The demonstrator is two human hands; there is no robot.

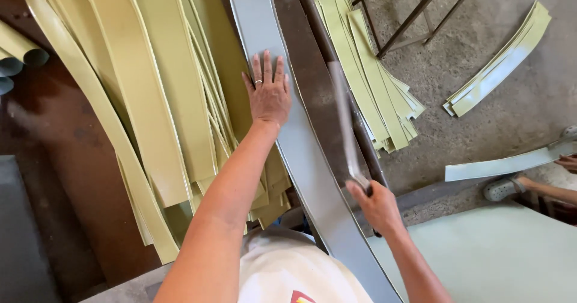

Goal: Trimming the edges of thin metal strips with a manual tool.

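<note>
Mid-cut on grey strip, frame centre. Right hand clenched on blurred blade handle; left hand flat, fingers spread, pinning strip. Next: steady pressure, straight stroke probably. Yellow-green strips stacked upper left.

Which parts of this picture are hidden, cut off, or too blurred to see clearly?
All in the head view:
- Blade in the right hand: motion blur, its edge and shape unclear.
- Grey strip under the left hand: both ends cut off by the frame; the hand covers part.
- Yellow strips: lower layers hidden by the top ones.
- Another person's hand and foot: cut off at the right edge.
</note>
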